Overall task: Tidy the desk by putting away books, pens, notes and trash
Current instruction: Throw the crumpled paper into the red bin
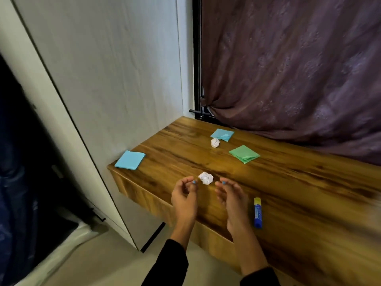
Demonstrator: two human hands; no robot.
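Blur hides whether left hand touches crumpled paper.

Desk cut off (right edge)

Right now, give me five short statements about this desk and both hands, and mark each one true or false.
1. Two crumpled paper balls lie on the desk. True: the near paper ball and the far paper ball.
2. The left hand grips the near paper ball. False: that ball lies on the wood between the left hand and the right hand, and neither holds it.
3. The green notes lie at the desk's left corner. False: a blue pad lies there; the green notes are further right.
4. The glue stick lies flat, right of the right hand. True.
5. The far paper ball sits on the green notes. False: it lies beside the far blue notes.
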